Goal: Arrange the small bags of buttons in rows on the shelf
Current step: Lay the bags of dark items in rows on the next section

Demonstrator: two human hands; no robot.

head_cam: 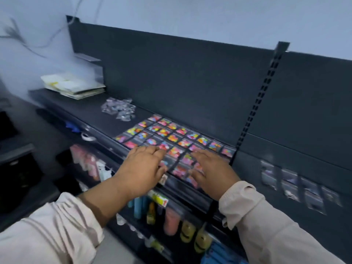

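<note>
Most of the job looks done, approx. four rows of coloured button bags [177, 138] lie side by side on the dark shelf [91, 113], right up to the back panel. The left hand [144, 164] and right hand [211, 174] lie flat on the front rows, fingers stretched and a bit spread, holding nothing, I think only pressing the bags straight; the picture is blurred there. What is left: a loose heap of clear bags [119, 108] further left on the shelf, not yet in rows. Some other bags [297, 185] lie well apart on the right part, roughly lined up.
</note>
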